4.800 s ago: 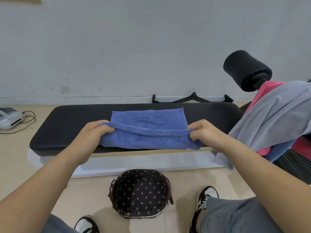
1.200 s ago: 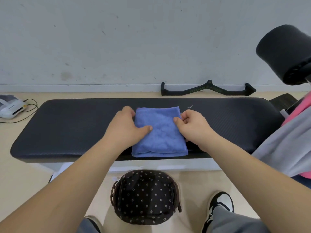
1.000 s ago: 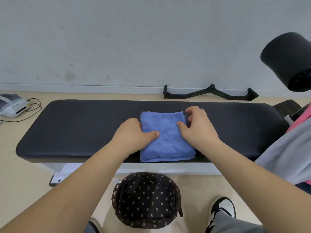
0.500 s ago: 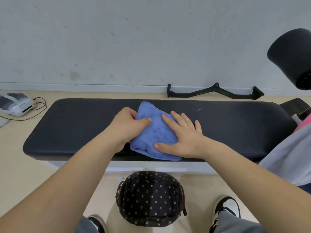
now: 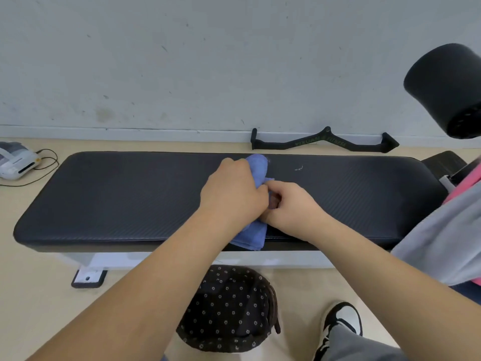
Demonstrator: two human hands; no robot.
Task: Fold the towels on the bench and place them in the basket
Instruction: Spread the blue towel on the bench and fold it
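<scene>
Scanning from the left edge of the frame, you see a white device [image 5: 15, 160] with its cable on the floor, well apart from the desk [image 5: 125, 199]. The desk's black pad runs across the middle of the frame, and a long stretch of it shows between its rounded left end and your left hand [image 5: 231, 191]. That hand grips the blue towel [image 5: 251, 237] from above, fingers curled over the bundle. The towel sits at centre frame: one rounded end shows past your knuckles toward the wall, and its folded layers reach the desk's near edge. Your right hand [image 5: 295, 208] touches the left one, fingers curled in and pinching the towel's right side. Lower centre, on the floor near the desk's front edge, stands the dotted basket [image 5: 229, 308], mouth up, with your left forearm crossing its left rim. Right of your hands, more open pad runs to the desk's right end. A black handle bar [image 5: 322, 143] lies along the wall. At the right edge a grey cloth [image 5: 442, 230] drapes over a pink cloth [image 5: 468, 181], below a black foam roller [image 5: 447, 87].
</scene>
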